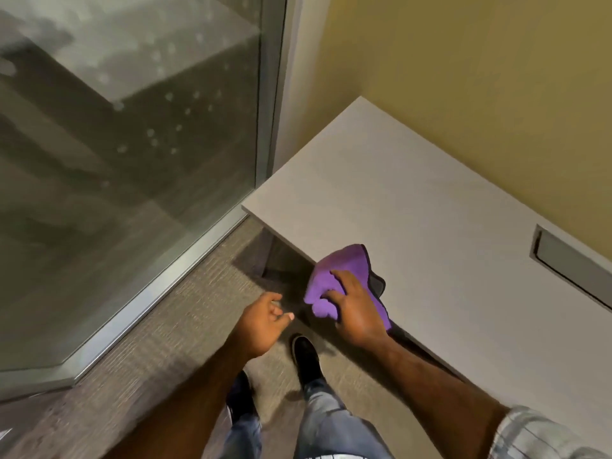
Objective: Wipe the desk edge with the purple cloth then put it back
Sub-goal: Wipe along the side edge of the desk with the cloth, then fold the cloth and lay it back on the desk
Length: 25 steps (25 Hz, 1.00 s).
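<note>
A purple cloth [341,276] with a dark trim lies draped over the front edge of the pale grey desk [414,200], near its left corner. My right hand [357,309] presses down on the cloth at the edge, fingers spread over the fabric and gripping it. Part of the cloth hangs over the edge below my fingers. My left hand [265,321] hovers in the air to the left of the desk edge, above the carpet, holding nothing, fingers loosely curled and apart.
A glass wall with a metal frame [185,256] runs along the left. A yellow wall [463,77] backs the desk. A rectangular cable slot [569,263] sits in the desktop at right. My shoes [306,356] stand on grey carpet beside the desk.
</note>
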Each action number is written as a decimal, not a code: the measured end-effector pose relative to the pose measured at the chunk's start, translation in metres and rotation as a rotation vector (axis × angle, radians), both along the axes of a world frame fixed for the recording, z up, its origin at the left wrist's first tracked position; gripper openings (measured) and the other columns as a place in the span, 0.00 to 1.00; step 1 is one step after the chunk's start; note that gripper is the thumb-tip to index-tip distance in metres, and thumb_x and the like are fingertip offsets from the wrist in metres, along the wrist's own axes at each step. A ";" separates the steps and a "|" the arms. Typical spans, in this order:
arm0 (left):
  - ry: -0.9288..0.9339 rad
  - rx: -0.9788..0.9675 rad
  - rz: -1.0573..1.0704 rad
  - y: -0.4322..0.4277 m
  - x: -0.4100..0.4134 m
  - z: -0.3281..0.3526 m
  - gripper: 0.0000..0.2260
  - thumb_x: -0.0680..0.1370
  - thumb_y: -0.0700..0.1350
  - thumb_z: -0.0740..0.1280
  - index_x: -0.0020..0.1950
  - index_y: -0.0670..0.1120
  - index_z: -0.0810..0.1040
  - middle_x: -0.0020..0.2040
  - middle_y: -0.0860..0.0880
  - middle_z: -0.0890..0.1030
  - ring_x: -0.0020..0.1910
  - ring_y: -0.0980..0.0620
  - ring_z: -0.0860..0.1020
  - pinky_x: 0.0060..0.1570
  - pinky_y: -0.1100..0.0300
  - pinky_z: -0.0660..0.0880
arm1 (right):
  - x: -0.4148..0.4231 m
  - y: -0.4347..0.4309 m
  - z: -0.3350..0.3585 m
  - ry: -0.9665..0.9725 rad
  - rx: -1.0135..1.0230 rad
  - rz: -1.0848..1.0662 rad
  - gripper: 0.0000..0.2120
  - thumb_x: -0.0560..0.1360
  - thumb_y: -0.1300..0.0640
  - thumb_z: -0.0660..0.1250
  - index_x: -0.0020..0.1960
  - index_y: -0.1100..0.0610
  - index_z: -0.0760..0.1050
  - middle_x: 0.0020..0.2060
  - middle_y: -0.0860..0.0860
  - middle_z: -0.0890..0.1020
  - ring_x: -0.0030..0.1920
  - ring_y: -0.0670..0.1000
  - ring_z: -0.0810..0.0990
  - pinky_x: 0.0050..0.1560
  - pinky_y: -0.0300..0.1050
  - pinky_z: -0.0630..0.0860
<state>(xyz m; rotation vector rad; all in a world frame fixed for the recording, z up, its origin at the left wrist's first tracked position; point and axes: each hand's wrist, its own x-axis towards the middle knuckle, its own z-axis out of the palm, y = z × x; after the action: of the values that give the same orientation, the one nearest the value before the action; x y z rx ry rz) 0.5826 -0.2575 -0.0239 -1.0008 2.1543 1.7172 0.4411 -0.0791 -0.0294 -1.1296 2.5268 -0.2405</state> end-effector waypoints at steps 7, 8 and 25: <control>0.040 0.338 0.103 0.020 -0.035 0.055 0.16 0.79 0.56 0.60 0.37 0.48 0.73 0.32 0.51 0.71 0.30 0.54 0.68 0.33 0.60 0.67 | 0.043 -0.002 0.052 -0.144 -0.495 -0.408 0.22 0.72 0.59 0.70 0.63 0.44 0.74 0.76 0.50 0.62 0.72 0.47 0.62 0.67 0.29 0.57; 0.059 0.364 0.120 0.022 -0.042 0.066 0.16 0.80 0.56 0.60 0.38 0.47 0.74 0.31 0.52 0.72 0.30 0.55 0.70 0.33 0.60 0.69 | 0.048 -0.002 0.059 -0.142 -0.527 -0.424 0.22 0.73 0.59 0.70 0.64 0.44 0.74 0.76 0.50 0.62 0.73 0.48 0.62 0.69 0.33 0.59; 0.615 -0.550 -0.725 0.045 -0.153 0.197 0.07 0.77 0.53 0.64 0.54 0.55 0.74 0.50 0.54 0.77 0.47 0.55 0.76 0.47 0.58 0.76 | 0.037 0.037 0.109 -0.040 -0.872 -0.690 0.37 0.70 0.36 0.72 0.74 0.38 0.59 0.75 0.40 0.59 0.75 0.46 0.62 0.70 0.48 0.71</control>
<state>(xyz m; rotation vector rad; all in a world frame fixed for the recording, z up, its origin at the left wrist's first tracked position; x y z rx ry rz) 0.4298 -0.2126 0.1728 0.3322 2.9234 1.1674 0.4786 -0.0417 0.0793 -0.3819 2.7167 -1.6236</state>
